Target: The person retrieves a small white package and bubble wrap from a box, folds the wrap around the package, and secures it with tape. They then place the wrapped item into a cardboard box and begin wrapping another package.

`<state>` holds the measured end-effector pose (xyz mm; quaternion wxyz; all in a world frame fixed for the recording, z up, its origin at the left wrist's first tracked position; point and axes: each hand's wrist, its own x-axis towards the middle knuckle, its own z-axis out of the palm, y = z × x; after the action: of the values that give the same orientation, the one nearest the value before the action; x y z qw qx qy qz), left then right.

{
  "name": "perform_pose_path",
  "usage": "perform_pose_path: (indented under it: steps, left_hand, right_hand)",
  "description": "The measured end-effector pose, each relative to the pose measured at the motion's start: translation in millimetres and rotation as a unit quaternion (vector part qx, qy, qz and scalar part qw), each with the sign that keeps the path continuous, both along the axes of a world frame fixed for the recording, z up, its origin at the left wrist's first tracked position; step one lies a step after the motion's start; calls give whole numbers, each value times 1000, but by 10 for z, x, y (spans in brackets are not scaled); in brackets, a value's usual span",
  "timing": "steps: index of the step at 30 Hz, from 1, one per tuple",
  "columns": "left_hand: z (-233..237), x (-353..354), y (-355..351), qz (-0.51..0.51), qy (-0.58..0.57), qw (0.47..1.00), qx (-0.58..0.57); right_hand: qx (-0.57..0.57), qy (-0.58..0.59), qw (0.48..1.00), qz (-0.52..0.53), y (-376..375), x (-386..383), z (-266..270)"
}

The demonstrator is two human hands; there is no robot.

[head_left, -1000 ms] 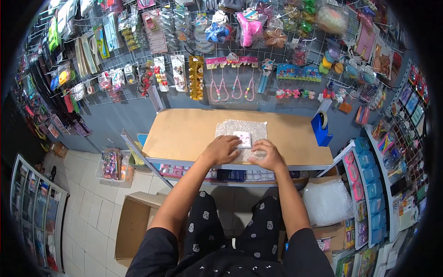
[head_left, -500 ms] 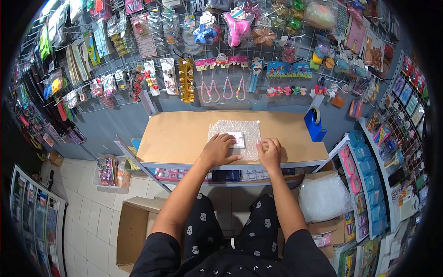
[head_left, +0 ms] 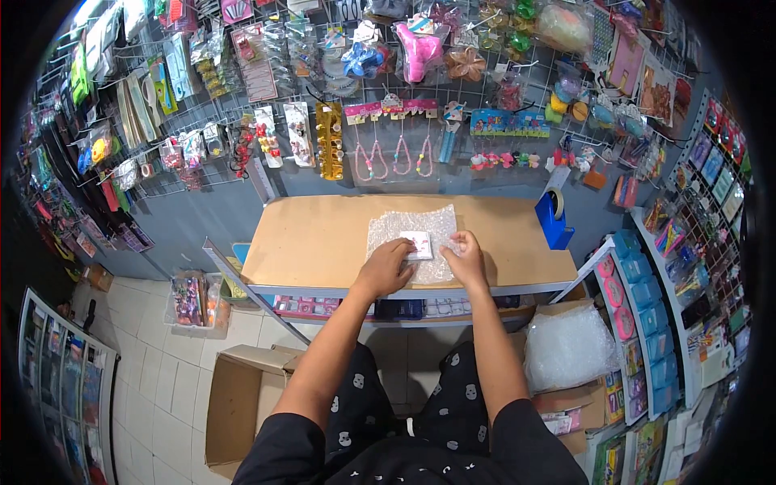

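A sheet of bubble wrap (head_left: 404, 224) lies on the wooden table (head_left: 315, 234). On it rests a small white card with pink items (head_left: 419, 243). My left hand (head_left: 386, 269) lies flat on the card's left side and the wrap. My right hand (head_left: 464, 259) pinches the right edge of the bubble wrap beside the card, lifting it slightly.
A blue tape dispenser (head_left: 554, 217) stands at the table's right end. A wire grid wall of hanging accessories (head_left: 388, 121) rises behind. An open cardboard box (head_left: 238, 396) sits on the floor at left, a bag of bubble wrap (head_left: 566, 347) at right. A shelf under the tabletop holds small items (head_left: 404, 308).
My right hand has moved up from the wrap's near right corner to beside the card and taken hold of the wrap's edge. My left hand stays on the card.
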<state>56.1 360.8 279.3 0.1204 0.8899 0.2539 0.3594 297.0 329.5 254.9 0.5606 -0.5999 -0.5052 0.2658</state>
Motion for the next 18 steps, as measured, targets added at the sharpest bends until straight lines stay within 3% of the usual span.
perform_pose_path:
  steps: [2,5,8,11,14,17,18]
  left_hand:
    - [-7,-5,11,3,0,1000,11]
    - [-3,-8,-6,15,9,1000,6]
    - [115,-28,-95,34,24,998,-44]
    - [144,-33,-87,30,40,996,-77]
    - [118,-43,-70,29,40,997,-61]
    - [126,-42,-67,33,42,996,-67]
    - [118,-37,-59,35,41,996,-66]
  right_hand:
    - [-7,166,985,54,70,-26,35]
    - [62,125,989,58,132,-106,96]
    - [41,125,986,103,147,-240,230]
    - [71,28,986,150,268,-254,85]
    - [11,72,971,228,224,-250,147]
    - [-44,208,933,290,359,-26,17]
    - [-58,166,949,262,336,-38,40]
